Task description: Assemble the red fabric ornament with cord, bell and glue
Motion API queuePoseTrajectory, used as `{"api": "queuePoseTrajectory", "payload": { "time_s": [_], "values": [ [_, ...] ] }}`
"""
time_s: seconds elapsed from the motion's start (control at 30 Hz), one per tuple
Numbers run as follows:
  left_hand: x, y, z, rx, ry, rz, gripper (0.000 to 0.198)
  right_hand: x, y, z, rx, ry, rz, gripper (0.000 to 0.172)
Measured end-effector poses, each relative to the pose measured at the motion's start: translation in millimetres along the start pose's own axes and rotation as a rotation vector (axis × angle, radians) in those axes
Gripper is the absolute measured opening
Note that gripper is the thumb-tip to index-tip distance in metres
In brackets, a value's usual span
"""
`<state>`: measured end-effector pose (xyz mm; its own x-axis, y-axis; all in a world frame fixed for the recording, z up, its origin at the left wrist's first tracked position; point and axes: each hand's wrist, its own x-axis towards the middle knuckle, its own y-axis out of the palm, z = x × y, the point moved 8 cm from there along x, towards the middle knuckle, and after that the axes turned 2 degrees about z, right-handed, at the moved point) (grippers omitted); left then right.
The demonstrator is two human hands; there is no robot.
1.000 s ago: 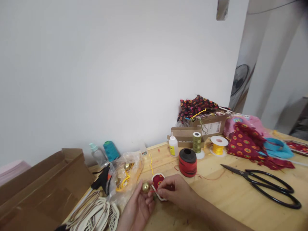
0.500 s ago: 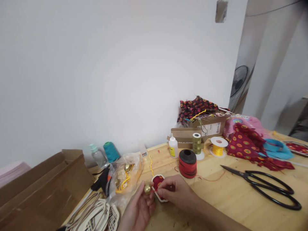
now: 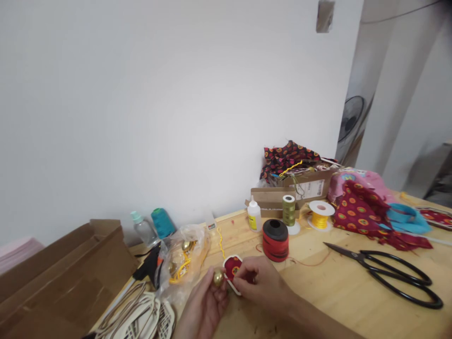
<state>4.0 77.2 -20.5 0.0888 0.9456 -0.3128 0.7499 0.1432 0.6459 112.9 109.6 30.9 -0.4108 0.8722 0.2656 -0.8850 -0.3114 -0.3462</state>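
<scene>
My left hand (image 3: pixel 203 308) pinches a small gold bell (image 3: pixel 218 278) between thumb and fingers at the table's near edge. My right hand (image 3: pixel 259 285) is closed in a pinch just right of the bell, its fingertips on a thin red thread and resting over a red fabric-covered ornament with a white rim (image 3: pixel 232 268). A yellow cord (image 3: pixel 221 241) trails from the ornament toward the wall. Both hands touch at the fingertips around the bell.
A red thread spool (image 3: pixel 275 240), green spool (image 3: pixel 288 209), yellow spool (image 3: pixel 320 214) and glue bottle (image 3: pixel 254 215) stand behind. Black scissors (image 3: pixel 388 273) lie right. A plastic bag with bells (image 3: pixel 183 259), cardboard box (image 3: pixel 60 278), white cutouts (image 3: pixel 141 315) and patterned cloth (image 3: pixel 367 212) surround.
The hands have drawn slightly closer together, the bell shifting a little right toward the ornament. Nothing else has moved.
</scene>
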Motion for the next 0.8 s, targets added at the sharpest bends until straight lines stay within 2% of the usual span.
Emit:
{"api": "queuePoseTrajectory", "payload": {
  "time_s": [0.2, 0.37, 0.57, 0.8],
  "values": [
    [-0.2, 1.4, -0.7, 0.013, 0.021, 0.034, 0.016, 0.3, -1.1, -0.8, 0.024, 0.003, -0.014, 0.015],
    [-1.8, -0.3, -2.5, 0.034, 0.043, -0.026, 0.013, 0.2, -1.5, 0.5, 0.026, 0.011, -0.010, 0.015],
    [-2.1, 1.8, -3.2, 0.083, 0.071, -0.018, 0.015, -0.7, 0.2, 2.1, 0.013, -0.005, 0.018, 0.015],
    [-2.2, 3.4, -3.3, 0.165, 0.113, 0.004, 0.020, -1.2, 2.1, 6.3, -0.111, -0.069, 0.044, 0.016]
  ]
}}
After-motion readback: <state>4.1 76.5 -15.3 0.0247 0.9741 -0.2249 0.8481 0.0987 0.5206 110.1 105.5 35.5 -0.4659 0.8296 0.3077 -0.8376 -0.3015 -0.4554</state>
